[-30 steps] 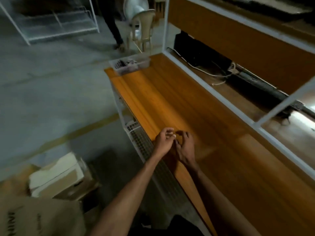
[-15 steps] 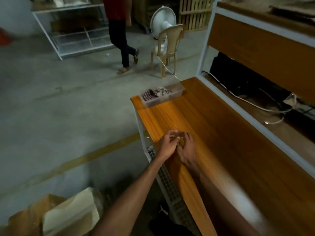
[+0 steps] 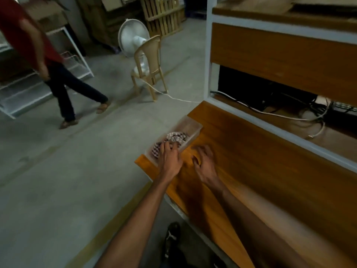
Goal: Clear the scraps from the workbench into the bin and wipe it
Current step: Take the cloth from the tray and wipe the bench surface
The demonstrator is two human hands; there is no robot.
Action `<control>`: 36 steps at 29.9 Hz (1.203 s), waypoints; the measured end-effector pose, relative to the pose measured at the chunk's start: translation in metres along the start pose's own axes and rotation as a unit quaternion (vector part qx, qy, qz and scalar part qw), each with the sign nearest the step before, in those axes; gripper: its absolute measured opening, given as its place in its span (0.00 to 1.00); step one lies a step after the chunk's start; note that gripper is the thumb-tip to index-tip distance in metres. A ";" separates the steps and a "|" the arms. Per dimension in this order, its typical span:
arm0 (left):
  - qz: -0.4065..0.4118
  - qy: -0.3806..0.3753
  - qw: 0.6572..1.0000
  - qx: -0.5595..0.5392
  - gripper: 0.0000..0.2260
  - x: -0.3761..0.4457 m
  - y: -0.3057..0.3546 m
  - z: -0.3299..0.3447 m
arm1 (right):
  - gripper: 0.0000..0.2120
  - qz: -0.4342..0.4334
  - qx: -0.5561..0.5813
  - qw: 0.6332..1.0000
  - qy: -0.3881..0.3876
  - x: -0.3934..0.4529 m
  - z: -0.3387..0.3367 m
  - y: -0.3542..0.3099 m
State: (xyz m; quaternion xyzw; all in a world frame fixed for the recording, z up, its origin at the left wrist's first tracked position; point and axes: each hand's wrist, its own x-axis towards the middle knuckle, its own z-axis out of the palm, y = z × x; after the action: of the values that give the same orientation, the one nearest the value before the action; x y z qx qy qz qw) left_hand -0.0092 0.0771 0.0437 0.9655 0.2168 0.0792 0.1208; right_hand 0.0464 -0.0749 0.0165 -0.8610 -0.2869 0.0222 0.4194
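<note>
Now reaching left hand [image 3: 170, 158] onto bin [image 3: 190, 123] edge, fingers loosely curled; hovering right hand [image 3: 204, 163] over tabletop [image 3: 251, 151], fingers spread.

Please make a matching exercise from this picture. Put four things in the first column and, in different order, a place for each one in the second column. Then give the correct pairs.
Things
1. clear plastic bin
2. checked cloth
3. plastic chair
4. left hand

Places
A. on the floor, in front of the white fan
B. inside the bin
C. at the far end of the workbench
D. over the near edge of the bin, fingers on the cloth

Pairs: 1-C, 2-B, 3-A, 4-D
</note>
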 end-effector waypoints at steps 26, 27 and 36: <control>0.344 -0.177 0.890 0.241 0.21 0.133 -0.047 -0.017 | 0.18 0.062 -0.002 0.998 -0.033 0.057 0.055 -0.051; 0.344 -0.191 0.889 0.234 0.23 0.136 -0.046 -0.019 | 0.18 0.064 -0.003 0.997 -0.031 0.057 0.056 -0.050; 0.307 -0.197 0.910 0.198 0.16 0.148 -0.045 -0.042 | 0.18 0.075 -0.011 0.997 -0.015 0.056 0.058 -0.053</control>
State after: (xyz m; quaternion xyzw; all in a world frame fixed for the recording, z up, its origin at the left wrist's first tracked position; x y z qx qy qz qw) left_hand 0.0962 0.1896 0.0871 0.9845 -0.1069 -0.1237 -0.0631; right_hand 0.0517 0.0205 0.0296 -0.8840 -0.2282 0.0630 0.4032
